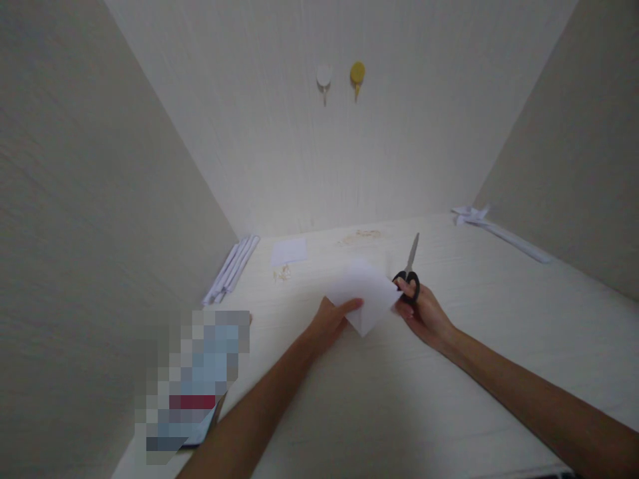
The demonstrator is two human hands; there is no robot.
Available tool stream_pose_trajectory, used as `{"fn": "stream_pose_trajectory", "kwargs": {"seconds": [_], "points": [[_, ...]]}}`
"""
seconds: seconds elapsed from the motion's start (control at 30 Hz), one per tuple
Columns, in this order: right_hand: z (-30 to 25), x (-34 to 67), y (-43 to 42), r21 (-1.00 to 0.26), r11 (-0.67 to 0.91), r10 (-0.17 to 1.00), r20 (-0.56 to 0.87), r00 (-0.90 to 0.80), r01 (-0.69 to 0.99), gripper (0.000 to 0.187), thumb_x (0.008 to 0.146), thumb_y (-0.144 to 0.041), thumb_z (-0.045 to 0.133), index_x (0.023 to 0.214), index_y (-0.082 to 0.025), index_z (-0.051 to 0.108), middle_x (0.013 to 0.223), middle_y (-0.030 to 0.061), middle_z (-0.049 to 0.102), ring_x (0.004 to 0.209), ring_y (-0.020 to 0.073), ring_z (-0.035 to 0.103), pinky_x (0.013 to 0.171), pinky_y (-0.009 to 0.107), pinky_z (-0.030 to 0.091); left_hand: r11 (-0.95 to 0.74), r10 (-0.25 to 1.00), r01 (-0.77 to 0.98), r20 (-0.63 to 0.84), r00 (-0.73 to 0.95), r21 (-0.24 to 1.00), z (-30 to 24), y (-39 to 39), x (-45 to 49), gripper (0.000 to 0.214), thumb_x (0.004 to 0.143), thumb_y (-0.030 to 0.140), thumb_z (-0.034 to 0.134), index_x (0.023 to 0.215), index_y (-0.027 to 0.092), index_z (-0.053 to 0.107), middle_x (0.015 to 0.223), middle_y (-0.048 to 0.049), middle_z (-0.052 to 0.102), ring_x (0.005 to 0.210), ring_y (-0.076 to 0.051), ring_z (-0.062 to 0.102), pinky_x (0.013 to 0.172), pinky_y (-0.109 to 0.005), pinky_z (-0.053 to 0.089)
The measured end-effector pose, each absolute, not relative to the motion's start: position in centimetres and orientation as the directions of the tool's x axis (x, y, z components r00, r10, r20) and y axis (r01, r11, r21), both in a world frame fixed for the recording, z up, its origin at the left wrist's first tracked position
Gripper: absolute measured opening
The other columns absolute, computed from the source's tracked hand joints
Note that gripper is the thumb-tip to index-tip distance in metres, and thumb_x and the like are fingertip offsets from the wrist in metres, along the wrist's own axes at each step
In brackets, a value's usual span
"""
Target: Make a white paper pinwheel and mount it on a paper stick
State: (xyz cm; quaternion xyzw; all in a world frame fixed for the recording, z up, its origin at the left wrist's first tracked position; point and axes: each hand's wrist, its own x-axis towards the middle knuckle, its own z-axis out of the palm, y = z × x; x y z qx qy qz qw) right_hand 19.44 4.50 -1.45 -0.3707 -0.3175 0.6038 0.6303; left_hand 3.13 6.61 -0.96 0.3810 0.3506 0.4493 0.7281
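Note:
A white sheet of paper (367, 286), turned cornerwise, is gripped at its left side by my left hand (332, 319), the thumb lying on top of it. My right hand (422, 309) holds black-handled scissors (410, 263) by the finger loops. Their blades look closed and point away from me, toward the back wall. The paper's right corner reaches close to the right fingers; whether they touch it I cannot tell.
Rolled white paper tubes (232, 269) lie along the left wall. A small white paper (289, 251) and scattered bits (282, 273) lie nearby. At right rests a long paper roll (514, 241). Two hooks, white (324, 76) and yellow (357, 73), hang on the back wall. A pixelated object (204, 379) sits front left.

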Motion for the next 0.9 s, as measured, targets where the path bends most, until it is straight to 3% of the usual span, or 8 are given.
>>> {"fn": "stream_pose_trajectory", "kwargs": {"seconds": [0.13, 0.2, 0.4, 0.53, 0.63, 0.77, 0.9], "points": [[-1.7, 19.1, 4.7, -0.905, 0.034, 0.994, -0.015, 0.112, -0.425, 0.026, 0.063, -0.035, 0.066, 0.062, -0.015, 0.049, 0.055, -0.0045, 0.050, 0.034, -0.0010, 0.030, 0.031, 0.014, 0.018, 0.173, 0.984, -0.451, -0.170, 0.046, 0.876, -0.4, 6.7, 3.7, 0.028, 0.061, 0.012, 0.063, 0.088, 0.015, 0.059, 0.096, -0.0077, 0.064, 0.090, -0.019, 0.059, 0.081, -0.030, 0.046], [-1.8, 18.6, 4.5, -0.943, 0.038, 0.993, -0.001, 0.116, -0.330, 0.024, 0.064, -0.035, 0.065, 0.066, -0.015, 0.051, 0.057, -0.0040, 0.053, 0.034, -0.0003, 0.031, 0.031, 0.015, 0.019, 0.112, 0.990, -0.458, -0.138, -0.023, 0.882, -0.4, 6.6, 3.9, 0.026, 0.063, 0.014, 0.061, 0.089, 0.015, 0.059, 0.096, -0.0076, 0.063, 0.092, -0.018, 0.058, 0.082, -0.029, 0.046], [-1.7, 17.7, 3.8, -0.997, 0.019, 1.000, 0.018, 0.014, -0.074, 0.021, 0.055, -0.027, 0.070, 0.062, -0.015, 0.054, 0.054, -0.0029, 0.055, 0.042, 0.0047, 0.041, 0.038, 0.018, 0.030, 0.025, 1.000, -0.364, -0.026, 0.000, 0.931, -1.5, 6.4, 4.3, 0.035, 0.062, 0.022, 0.064, 0.095, 0.013, 0.059, 0.095, -0.0090, 0.064, 0.085, -0.020, 0.060, 0.079, -0.032, 0.046], [-1.4, 17.9, 3.8, -0.995, 0.044, 0.999, 0.043, 0.017, -0.087, 0.019, 0.052, -0.024, 0.071, 0.059, -0.015, 0.055, 0.056, -0.0025, 0.056, 0.050, 0.0074, 0.047, 0.047, 0.020, 0.036, -0.009, 0.998, -0.229, 0.024, 0.063, 0.973, -1.4, 6.2, 4.2, 0.036, 0.060, 0.024, 0.066, 0.094, 0.013, 0.060, 0.095, -0.0093, 0.065, 0.085, -0.020, 0.060, 0.080, -0.032, 0.046], [-1.3, 18.1, 3.7, -0.994, 0.027, 1.000, 0.027, 0.007, -0.101, 0.018, 0.054, -0.026, 0.070, 0.058, -0.015, 0.056, 0.052, -0.0034, 0.054, 0.047, 0.0069, 0.045, 0.044, 0.020, 0.034, -0.039, 0.993, -0.143, 0.054, 0.106, 0.989, -0.9, 5.9, 4.2, 0.037, 0.059, 0.022, 0.067, 0.094, 0.014, 0.061, 0.096, -0.0085, 0.065, 0.087, -0.020, 0.059, 0.083, -0.033, 0.044], [-1.2, 18.2, 3.6, -0.996, -0.019, 1.000, -0.020, 0.006, -0.090, 0.019, 0.053, -0.025, 0.070, 0.061, -0.016, 0.056, 0.047, -0.0050, 0.050, 0.041, 0.0061, 0.042, 0.038, 0.019, 0.030, -0.038, 0.997, -0.147, 0.046, 0.057, 0.988, -0.8, 5.9, 4.2, 0.038, 0.059, 0.020, 0.067, 0.096, 0.014, 0.060, 0.096, -0.0085, 0.065, 0.091, -0.020, 0.058, 0.088, -0.035, 0.041], [-1.2, 18.2, 3.5, -0.995, -0.030, 0.999, -0.027, -0.043, -0.095, 0.026, 0.046, -0.019, 0.074, 0.066, -0.016, 0.058, 0.060, -0.0019, 0.060, 0.053, 0.0090, 0.053, 0.048, 0.020, 0.040, -0.036, 0.999, -0.169, 0.040, 0.018, 0.985, -1.1, 6.2, 4.1, 0.037, 0.059, 0.023, 0.067, 0.095, 0.014, 0.060, 0.093, -0.0081, 0.065, 0.095, -0.021, 0.056, 0.089, -0.035, 0.039]]}}
